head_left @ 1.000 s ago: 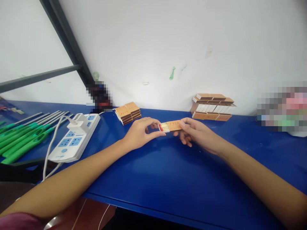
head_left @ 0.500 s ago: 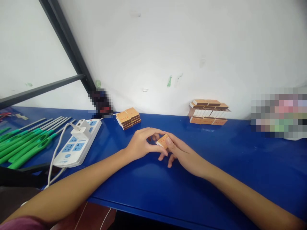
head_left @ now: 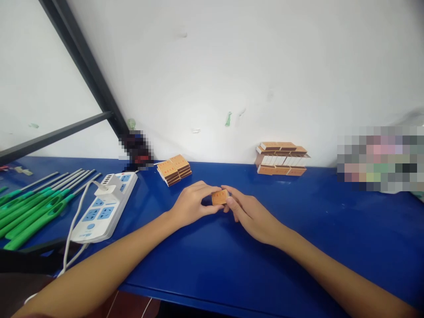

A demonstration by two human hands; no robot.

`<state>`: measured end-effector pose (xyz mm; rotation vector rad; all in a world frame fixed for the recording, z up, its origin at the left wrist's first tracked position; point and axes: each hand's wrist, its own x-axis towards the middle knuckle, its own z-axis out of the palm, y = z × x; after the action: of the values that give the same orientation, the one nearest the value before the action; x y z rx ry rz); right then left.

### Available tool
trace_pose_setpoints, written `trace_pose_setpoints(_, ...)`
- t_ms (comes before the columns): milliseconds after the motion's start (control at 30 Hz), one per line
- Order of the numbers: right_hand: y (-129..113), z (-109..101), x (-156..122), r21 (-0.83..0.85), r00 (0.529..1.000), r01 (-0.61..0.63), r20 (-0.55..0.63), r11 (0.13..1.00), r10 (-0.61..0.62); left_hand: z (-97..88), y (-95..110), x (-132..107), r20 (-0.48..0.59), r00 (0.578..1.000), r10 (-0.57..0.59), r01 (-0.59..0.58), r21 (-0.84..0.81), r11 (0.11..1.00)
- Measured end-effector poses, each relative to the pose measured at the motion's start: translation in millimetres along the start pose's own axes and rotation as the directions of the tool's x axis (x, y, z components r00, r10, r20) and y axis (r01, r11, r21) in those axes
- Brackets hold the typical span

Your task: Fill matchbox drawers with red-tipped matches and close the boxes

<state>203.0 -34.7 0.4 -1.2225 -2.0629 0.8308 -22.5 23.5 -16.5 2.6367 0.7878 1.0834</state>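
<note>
An orange matchbox (head_left: 219,197) with red lettering is held between my two hands above the blue table (head_left: 212,260). The thumb and forefinger of my left hand (head_left: 194,203) pinch its long edges from the left. On the other side, my right hand (head_left: 253,214) grips the right end with thumb and fingers. Behind my left hand lies a low pile of matchboxes (head_left: 174,169), stacked in two columns. Farther right, against the wall, several more matchboxes (head_left: 281,170) form a layered stack, with a row of white ends in its middle layer.
A white power strip (head_left: 104,207) with a plugged-in adapter (head_left: 108,189) and cable lies left of my left arm. Several green-handled rods (head_left: 36,216) spread at the far left, under a black metal frame (head_left: 82,66). A pixelated heap (head_left: 384,159) sits at the right by the wall.
The matchbox has turned from a tilt to nearly level and moved slightly left. My left fingers have closed onto it, and the right fingers have drawn in. The view has shifted a little.
</note>
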Motion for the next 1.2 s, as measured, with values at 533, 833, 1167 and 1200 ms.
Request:
trace_pose_setpoints(533,16.9,3.8,2.9,-0.628,0.970,0.109,-0.104,0.771,-0.222,-3.5,3.9,3.3,0.189,0.978,0.087,-0.103,0.079,0.992)
trace_pose_setpoints(833,24.9,-0.9,4.9,-0.662,0.970,0.175,-0.014,0.729,-0.245,-21.2,22.7,11.9,0.213,0.943,0.254,-0.316,0.348,0.882)
trace_pose_setpoints(1167,24.2,-4.2,5.4,-0.670,0.977,0.147,-0.017,0.728,-0.212,-153.1,-8.6,62.6,0.091,0.853,-0.514,0.363,0.602,0.711)
trace_pose_setpoints(1200,23.7,-3.4,5.4,-0.665,0.976,0.152,-0.014,0.732,-0.215,-154.2,-18.2,67.3,0.166,0.776,-0.608,0.386,0.638,0.666)
